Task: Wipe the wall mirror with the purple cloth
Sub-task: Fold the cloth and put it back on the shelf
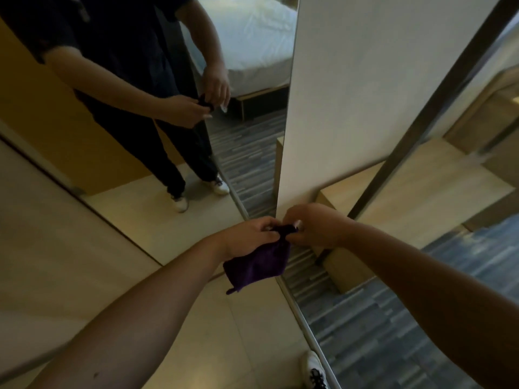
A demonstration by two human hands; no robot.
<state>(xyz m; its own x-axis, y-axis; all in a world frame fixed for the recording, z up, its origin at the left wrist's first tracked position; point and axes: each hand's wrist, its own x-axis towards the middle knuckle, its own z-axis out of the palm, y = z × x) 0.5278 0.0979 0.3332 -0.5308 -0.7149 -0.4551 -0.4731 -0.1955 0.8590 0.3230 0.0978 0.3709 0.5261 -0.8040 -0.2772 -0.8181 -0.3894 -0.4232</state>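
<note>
The cloth point(259, 263) is pinched at its upper edge by both hands: left point(247, 235), right point(314, 228). It hangs at 6 o'clock, soft and light, before the mirror point(168, 153); bunching is advised.

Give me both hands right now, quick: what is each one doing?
Left hand: closed, gripping the top of the purple cloth, which hangs below it.
Right hand: closed, pinching the same cloth's upper edge.
</note>
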